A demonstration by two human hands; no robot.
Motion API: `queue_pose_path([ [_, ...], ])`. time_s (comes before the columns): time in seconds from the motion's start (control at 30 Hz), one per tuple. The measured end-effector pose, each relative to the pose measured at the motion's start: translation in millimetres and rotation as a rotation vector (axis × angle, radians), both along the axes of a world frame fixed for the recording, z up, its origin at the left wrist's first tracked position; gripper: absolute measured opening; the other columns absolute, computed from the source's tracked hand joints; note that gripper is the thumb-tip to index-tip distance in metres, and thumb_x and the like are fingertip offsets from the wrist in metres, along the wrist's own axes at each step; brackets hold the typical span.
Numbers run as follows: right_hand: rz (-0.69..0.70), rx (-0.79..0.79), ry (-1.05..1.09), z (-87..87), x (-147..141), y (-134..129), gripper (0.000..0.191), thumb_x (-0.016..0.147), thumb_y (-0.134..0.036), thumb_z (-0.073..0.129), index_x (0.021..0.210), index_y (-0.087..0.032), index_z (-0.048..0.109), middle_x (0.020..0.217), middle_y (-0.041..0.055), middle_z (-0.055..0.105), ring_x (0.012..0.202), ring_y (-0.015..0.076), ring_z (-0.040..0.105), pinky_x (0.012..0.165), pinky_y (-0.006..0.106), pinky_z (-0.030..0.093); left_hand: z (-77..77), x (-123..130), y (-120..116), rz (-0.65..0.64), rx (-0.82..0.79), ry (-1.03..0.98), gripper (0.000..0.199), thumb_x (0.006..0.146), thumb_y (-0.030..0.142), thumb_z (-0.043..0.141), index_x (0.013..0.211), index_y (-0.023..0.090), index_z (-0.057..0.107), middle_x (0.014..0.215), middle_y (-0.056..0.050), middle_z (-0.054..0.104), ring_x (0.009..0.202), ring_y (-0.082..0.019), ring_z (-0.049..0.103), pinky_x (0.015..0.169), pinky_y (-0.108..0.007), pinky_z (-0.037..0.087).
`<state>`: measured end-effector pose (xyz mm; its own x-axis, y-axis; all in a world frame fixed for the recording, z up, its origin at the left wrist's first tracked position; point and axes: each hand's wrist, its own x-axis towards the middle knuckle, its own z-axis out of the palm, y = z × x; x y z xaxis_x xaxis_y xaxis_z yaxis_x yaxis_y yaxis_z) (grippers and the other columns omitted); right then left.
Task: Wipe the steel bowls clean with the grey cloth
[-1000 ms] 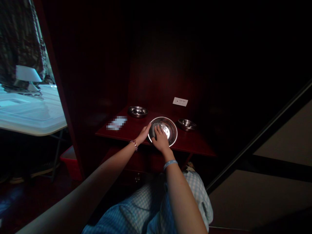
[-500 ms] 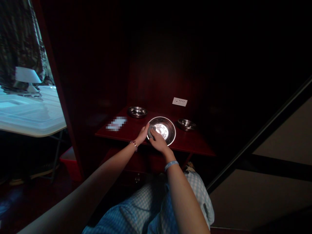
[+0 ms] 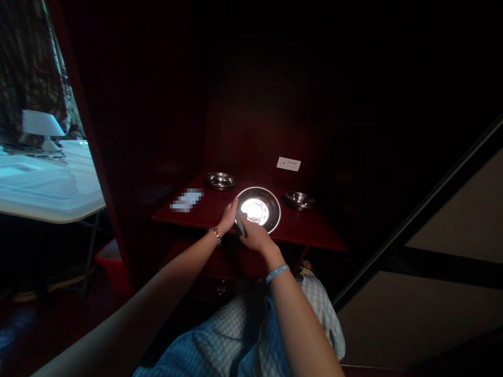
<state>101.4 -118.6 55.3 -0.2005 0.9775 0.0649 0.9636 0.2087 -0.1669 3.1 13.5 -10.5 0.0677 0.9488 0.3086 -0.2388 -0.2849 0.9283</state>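
A large shiny metal bowl (image 3: pixel 271 212) is at the front edge of the dark red desk (image 3: pixel 314 230), its inside facing me. My left hand (image 3: pixel 228 215) grips the bowl's left rim, thumb uppermost. My right hand (image 3: pixel 254 234) is closed on a grey cloth (image 3: pixel 241 222) at the bowl's lower left rim, close to my left hand. Behind and to the left stands a smaller metal bowl (image 3: pixel 220 181). Another small metal bowl (image 3: pixel 300 200) stands to the right of the large one.
A blurred pale item (image 3: pixel 187 200) lies on the desk's left part. A white socket plate (image 3: pixel 288 164) is on the back wall. Far left are a white table (image 3: pixel 58 204) with a lamp (image 3: pixel 43 124) and a red bin (image 3: pixel 113 264). Dark panels flank the desk.
My right hand has moved with the cloth from inside the bowl down to its lower left rim. My left hand keeps its hold, and the bowl has shifted slightly left.
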Motion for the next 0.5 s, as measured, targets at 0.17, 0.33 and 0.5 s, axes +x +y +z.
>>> queue_pose_path([
  [0.17,-0.002,-0.080,-0.103,8.4,4.6,-11.3,0.074,0.083,-0.007,0.047,0.153,-0.024,0.029,0.139,0.0106,0.057,0.124,0.0251,0.057,0.100,0.034,0.044,-2.0,1.4,3.1,0.011,-0.006,0.015,0.065,0.081,0.072,0.044,0.094,0.014,0.069,0.094,-0.012,0.073,0.097,-0.026,0.065,0.091,-0.036,0.048],
  [0.33,-0.042,-0.129,-0.115,16.5,12.9,-18.2,0.070,0.083,-0.008,0.047,0.149,-0.030,0.037,0.140,0.0051,0.057,0.127,0.0235,0.055,0.102,0.033,0.043,2.1,2.0,-1.2,-0.001,-0.017,-0.009,0.068,0.079,0.074,0.046,0.097,0.012,0.069,0.093,-0.014,0.073,0.097,-0.028,0.066,0.091,-0.038,0.048],
  [0.5,-0.147,-0.133,-0.170,23.9,15.0,-22.8,0.062,0.085,-0.012,0.046,0.142,-0.035,0.047,0.138,0.0052,0.059,0.126,0.0256,0.056,0.098,0.038,0.045,3.1,1.9,-2.8,-0.010,-0.013,-0.008,0.073,0.077,0.076,0.046,0.099,0.011,0.070,0.097,-0.016,0.073,0.098,-0.030,0.066,0.091,-0.040,0.048],
])
